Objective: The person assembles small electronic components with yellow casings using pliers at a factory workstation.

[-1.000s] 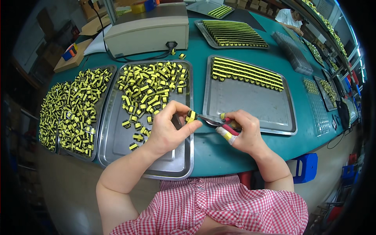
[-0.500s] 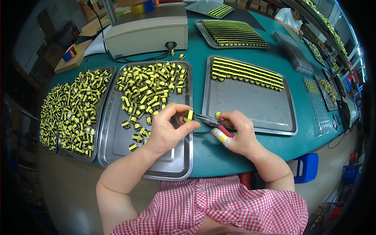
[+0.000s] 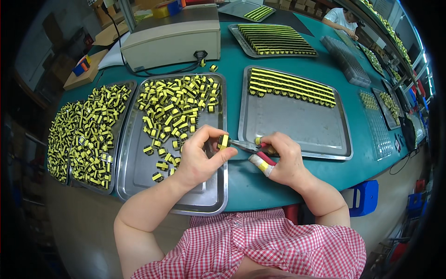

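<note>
Between the thumb and fingers of my left hand [image 3: 200, 156] is a small black part wrapped in yellow tape, which looks like a transformer [image 3: 223, 142]. My right hand [image 3: 284, 157] grips red-handled pliers [image 3: 266, 158], with tape wound on its thumb and a fingertip. The pliers' narrow jaws meet the right side of the transformer; whether they pinch a pin I cannot tell. Under my left forearm lies a metal tray [image 3: 139, 173] with a loose heap of the same parts [image 3: 174, 104]. Beyond my right hand, another tray [image 3: 297, 125] carries neat rows of them [image 3: 292, 87] along its far side.
More trays of loose parts [image 3: 93, 139] stand at the far left. A beige machine [image 3: 174, 46] with a black cable sits behind the heap. Farther back is a full tray of rows [image 3: 274, 39]. Clear plastic trays [image 3: 346, 60] and another person [image 3: 341, 19] are at the right.
Both hands stay in nearly the same place, the transformer and the pliers still together. The view has shifted very slightly.
</note>
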Tool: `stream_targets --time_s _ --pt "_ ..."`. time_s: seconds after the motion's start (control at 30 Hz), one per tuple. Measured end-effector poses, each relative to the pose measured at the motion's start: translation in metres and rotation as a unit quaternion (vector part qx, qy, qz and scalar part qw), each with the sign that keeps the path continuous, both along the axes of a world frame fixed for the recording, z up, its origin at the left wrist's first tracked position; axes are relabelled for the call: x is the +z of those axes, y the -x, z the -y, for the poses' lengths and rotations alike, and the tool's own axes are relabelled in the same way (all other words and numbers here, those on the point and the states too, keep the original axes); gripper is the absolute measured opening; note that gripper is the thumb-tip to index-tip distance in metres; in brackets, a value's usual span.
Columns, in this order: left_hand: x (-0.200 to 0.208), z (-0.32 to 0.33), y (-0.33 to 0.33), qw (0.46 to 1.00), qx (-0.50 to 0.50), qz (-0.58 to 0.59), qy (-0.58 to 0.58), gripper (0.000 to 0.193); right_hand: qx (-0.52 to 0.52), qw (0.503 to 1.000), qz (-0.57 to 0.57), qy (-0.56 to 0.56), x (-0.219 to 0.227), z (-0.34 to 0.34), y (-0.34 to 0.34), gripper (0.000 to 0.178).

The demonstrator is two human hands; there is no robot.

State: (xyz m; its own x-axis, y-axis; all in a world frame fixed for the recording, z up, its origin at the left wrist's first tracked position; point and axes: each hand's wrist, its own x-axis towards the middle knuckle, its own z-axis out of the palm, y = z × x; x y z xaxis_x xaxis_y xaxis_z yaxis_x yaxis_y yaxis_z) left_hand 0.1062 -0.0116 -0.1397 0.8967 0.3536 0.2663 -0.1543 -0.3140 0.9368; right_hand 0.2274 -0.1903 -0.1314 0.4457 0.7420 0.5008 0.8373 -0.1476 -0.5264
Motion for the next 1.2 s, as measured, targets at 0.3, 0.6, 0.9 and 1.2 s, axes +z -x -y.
stream_targets --time_s 0.3,0.6,0.9,1.2 --pt "0.002 0.003 -0.001 0.998 0.003 0.037 -0.044 0.030 -0.005 0.999 0.042 -0.011 0.002 0.004 0.001 0.037" --pt "0.001 0.004 -0.001 0.999 0.016 0.035 -0.022 0.028 0.001 1.000 -0.029 0.002 0.004 0.004 0.005 0.036" --pt "-0.009 0.004 -0.007 0.986 0.008 0.032 0.162 0.034 -0.060 0.997 -0.041 -0.004 -0.003 -0.003 0.005 0.036" --pt "-0.002 0.001 -0.006 0.974 -0.050 -0.019 0.219 0.038 -0.030 0.999 -0.011 0.025 0.001 0.001 0.007 0.035"
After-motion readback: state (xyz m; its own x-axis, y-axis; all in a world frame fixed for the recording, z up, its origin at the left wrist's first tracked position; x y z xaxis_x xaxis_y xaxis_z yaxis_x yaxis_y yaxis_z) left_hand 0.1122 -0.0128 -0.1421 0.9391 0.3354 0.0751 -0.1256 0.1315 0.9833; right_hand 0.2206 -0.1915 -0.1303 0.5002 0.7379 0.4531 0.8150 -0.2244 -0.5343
